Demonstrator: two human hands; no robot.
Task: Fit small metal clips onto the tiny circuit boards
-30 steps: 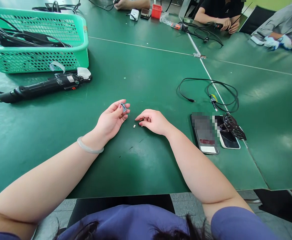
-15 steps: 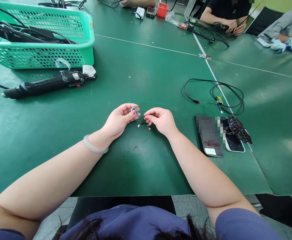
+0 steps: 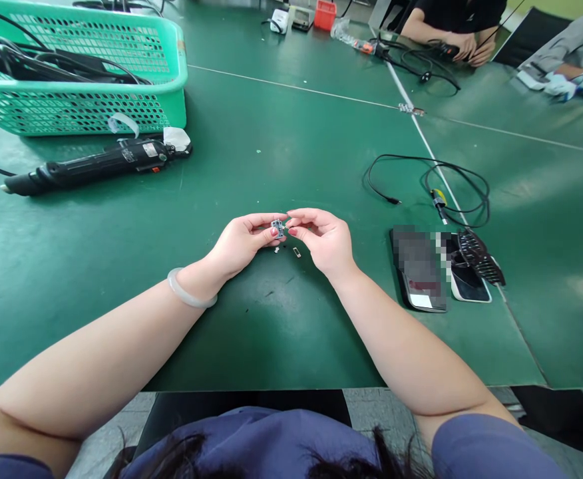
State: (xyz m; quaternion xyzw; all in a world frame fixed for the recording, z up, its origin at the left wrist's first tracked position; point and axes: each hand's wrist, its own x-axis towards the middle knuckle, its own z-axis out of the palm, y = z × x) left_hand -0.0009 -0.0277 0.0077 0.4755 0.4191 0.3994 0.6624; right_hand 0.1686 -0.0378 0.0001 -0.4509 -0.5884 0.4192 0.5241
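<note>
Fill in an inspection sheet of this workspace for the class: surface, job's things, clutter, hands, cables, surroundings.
Surface: green tabletop, a few dark marks.
Job's things: small grey part in hand; white bit and thin rectangular piece lying below.
Clutter: dark phone, white-edged phone, black ribbed object, power tool.
Hands: left hand holds the grey part; right hand meets its edge, grip unclear.
Cables: looped black cable at right; more in the green basket.
Surroundings: person in black and gloved hands opposite.

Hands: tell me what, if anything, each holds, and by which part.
Left hand pinches the grey piece by its left side; whether the right hand holds anything cannot be told.
</note>
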